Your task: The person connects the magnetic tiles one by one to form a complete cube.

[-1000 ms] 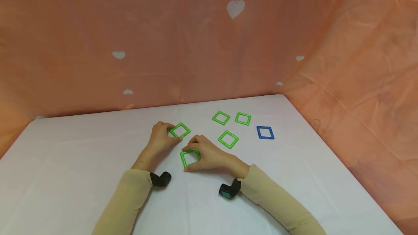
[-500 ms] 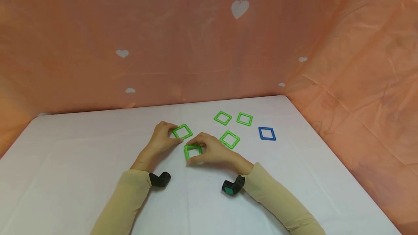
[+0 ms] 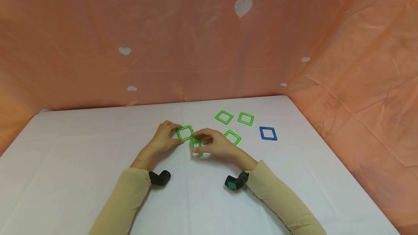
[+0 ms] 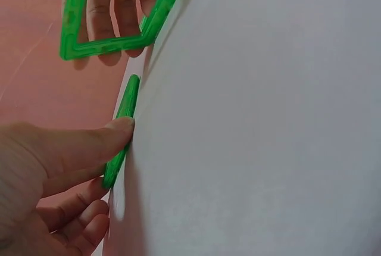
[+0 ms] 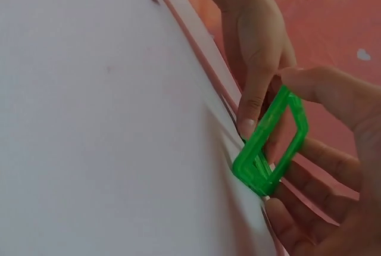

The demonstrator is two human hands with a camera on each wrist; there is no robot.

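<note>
My left hand point(image 3: 164, 137) pinches a green square magnetic tile point(image 3: 184, 127) between thumb and fingers; the left wrist view shows this tile point(image 4: 127, 102) edge-on, low over the white cloth. In my right hand point(image 3: 219, 145) is a second green square tile point(image 3: 192, 146), held with the thumb on one side and the fingers on the other. It stands steeply tilted in the right wrist view, its open frame point(image 5: 262, 130) overlapping the left hand's fingers. In the head view its upper corner meets the right side of the first tile.
Behind the right hand lies a green tile point(image 3: 235, 134), partly covered by it. Two more green tiles point(image 3: 219, 114) lie farther back, and a blue square tile point(image 3: 269, 139) is to their right. An orange curtain point(image 3: 183, 46) rises behind the white-covered table point(image 3: 81, 148).
The right hand has moved away from me, turning its tile steeper and bringing it against the left hand's tile. The left hand's tile has shifted slightly right and turned a little.
</note>
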